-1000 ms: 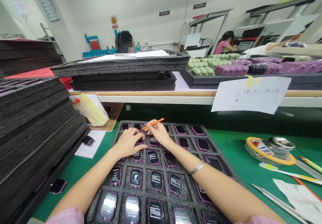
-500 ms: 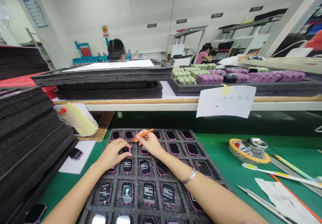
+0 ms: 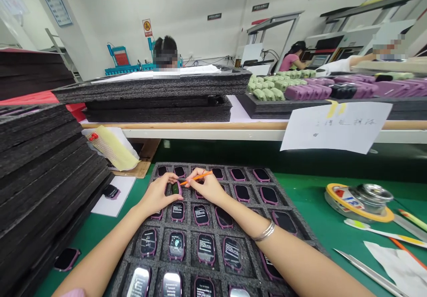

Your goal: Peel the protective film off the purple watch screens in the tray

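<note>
A dark grey foam tray (image 3: 187, 240) spreads below me, its compartments holding several purple-framed smartwatches. Near its far left part, my left hand (image 3: 161, 193) grips one smartwatch (image 3: 176, 188) between thumb and fingers, tilted up on its side. My right hand (image 3: 207, 186), a bangle on its wrist, pinches a thin orange stick (image 3: 200, 176). The stick's tip points left to the edge of the held watch; whether it touches I cannot tell. Many watch screens in the nearer rows are lit with text, while the far ones are dark.
Stacked black foam trays (image 3: 40, 168) stand at the left. A loose watch (image 3: 66, 259) lies beside them, another (image 3: 111, 191) on white paper. To the right are a tape roll (image 3: 340, 203), a toothbrush (image 3: 383, 232) and tweezers (image 3: 363, 268). A shelf (image 3: 200, 132) crosses ahead; people sit beyond.
The watch under my left hand is now lifted and tilted on its side. The stick's tip has come to its edge. My view has shifted a little left.
</note>
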A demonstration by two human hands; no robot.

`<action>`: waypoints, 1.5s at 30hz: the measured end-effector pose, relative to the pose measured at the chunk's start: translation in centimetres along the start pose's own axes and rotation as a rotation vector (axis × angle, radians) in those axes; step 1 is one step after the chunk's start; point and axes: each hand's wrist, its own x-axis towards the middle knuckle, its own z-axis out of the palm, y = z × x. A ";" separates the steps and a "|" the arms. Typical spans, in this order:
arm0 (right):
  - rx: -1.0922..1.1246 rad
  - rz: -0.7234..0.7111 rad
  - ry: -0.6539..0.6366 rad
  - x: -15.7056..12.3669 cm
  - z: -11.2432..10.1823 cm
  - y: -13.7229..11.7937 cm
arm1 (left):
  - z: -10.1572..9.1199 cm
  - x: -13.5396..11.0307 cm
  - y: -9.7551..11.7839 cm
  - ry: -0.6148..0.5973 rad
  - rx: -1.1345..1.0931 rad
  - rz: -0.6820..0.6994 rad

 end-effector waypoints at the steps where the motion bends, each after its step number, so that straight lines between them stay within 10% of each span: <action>1: -0.007 0.000 0.004 0.0 0.0 0.0 | 0.0 0.0 0.0 0.000 -0.001 0.002; 17: -0.047 0.007 0.162 -1.6 -4.3 -2.1 | -0.8 -0.2 2.6 -0.089 0.148 0.185; 25: 0.040 0.076 0.297 -2.4 -4.0 0.9 | 3.0 3.7 6.3 -0.216 0.254 0.352; 45: 0.152 0.106 0.232 -3.3 -4.2 0.2 | 2.5 2.6 4.1 -0.124 0.145 0.313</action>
